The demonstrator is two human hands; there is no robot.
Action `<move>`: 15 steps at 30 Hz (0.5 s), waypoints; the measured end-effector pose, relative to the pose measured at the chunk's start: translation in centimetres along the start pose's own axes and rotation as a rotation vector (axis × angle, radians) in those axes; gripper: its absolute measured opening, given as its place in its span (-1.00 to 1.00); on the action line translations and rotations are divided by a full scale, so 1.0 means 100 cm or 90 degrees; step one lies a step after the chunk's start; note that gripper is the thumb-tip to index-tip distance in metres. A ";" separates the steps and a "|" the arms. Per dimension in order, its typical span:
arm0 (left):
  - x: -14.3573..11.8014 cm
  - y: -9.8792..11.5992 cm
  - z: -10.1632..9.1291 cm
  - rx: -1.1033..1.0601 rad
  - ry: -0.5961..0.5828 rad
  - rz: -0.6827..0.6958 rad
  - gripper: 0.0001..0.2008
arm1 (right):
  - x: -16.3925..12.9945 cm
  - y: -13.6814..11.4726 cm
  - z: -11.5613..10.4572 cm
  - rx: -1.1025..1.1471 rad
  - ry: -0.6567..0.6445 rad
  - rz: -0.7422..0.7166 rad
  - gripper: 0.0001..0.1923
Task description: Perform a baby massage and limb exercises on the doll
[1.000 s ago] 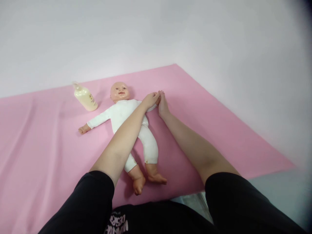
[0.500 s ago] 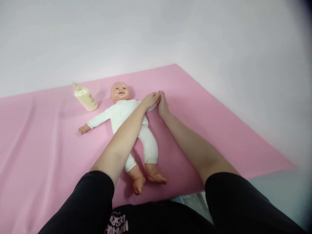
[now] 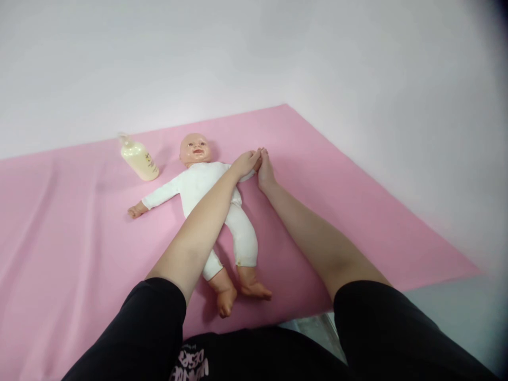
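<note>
A baby doll (image 3: 200, 190) in a white bodysuit lies face up on a pink mat (image 3: 337, 201), head toward the wall. My left hand (image 3: 245, 163) reaches across the doll's chest and closes on the doll's outstretched arm on the right side. My right hand (image 3: 265, 172) meets it there, fingers wrapped around the same arm's end, which is hidden under both hands. The doll's other arm (image 3: 156, 198) lies stretched out to the left. Its bare feet (image 3: 238, 293) point toward me.
A cream lotion bottle (image 3: 138, 159) with a pump top lies tilted on the mat, left of the doll's head. A plain white wall rises behind the mat. Grey floor (image 3: 456, 312) shows past the mat's near right edge.
</note>
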State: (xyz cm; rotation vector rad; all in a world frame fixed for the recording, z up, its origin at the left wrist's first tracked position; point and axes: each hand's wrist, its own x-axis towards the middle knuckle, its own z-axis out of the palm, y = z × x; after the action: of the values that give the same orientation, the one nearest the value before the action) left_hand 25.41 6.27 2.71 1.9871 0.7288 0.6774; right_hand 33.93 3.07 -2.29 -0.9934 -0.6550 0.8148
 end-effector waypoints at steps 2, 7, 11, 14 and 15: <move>0.000 0.000 0.000 0.000 -0.004 0.000 -0.48 | 0.001 0.001 -0.001 -0.004 -0.006 -0.007 -0.42; 0.001 -0.001 0.001 -0.010 0.002 -0.009 -0.49 | 0.003 0.003 -0.001 0.000 0.001 0.003 -0.46; 0.002 -0.005 0.002 -0.026 0.002 -0.011 -0.50 | 0.004 0.004 -0.001 0.020 0.011 0.007 -0.52; 0.004 -0.009 0.003 -0.034 0.002 -0.008 -0.50 | 0.004 0.003 0.000 0.022 0.013 0.002 -0.54; 0.004 -0.010 0.002 -0.032 0.005 -0.003 -0.51 | 0.004 0.003 0.001 0.022 0.016 0.000 -0.54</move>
State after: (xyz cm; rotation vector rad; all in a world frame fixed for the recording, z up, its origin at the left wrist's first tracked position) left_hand 25.64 6.83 1.84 1.9364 0.7145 0.6949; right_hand 33.98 3.48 -2.45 -0.9713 -0.6180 0.8104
